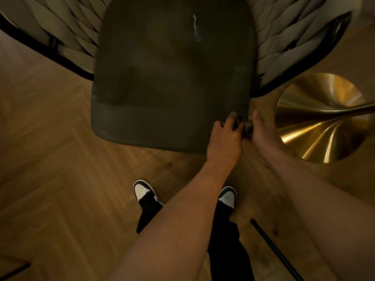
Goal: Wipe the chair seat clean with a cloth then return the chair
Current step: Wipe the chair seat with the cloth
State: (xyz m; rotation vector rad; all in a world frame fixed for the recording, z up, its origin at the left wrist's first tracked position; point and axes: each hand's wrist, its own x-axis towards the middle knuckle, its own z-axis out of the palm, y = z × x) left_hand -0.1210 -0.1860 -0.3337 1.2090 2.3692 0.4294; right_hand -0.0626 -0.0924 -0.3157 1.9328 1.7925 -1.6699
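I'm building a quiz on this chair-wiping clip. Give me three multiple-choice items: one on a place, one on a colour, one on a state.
1. Where are both hands?
A. seat's front right corner
B. backrest
C. on the floor

2. What colour is the round base beside the chair?
A. gold
B. blue
C. white

3. What shows on the seat cushion?
A. a pale streak
B. a hole
C. a book

Key: A, the left hand and right hand meet at that corner, the left pinching a small cloth; A, the base gleams gold; A, a streak marks the seat cushion.
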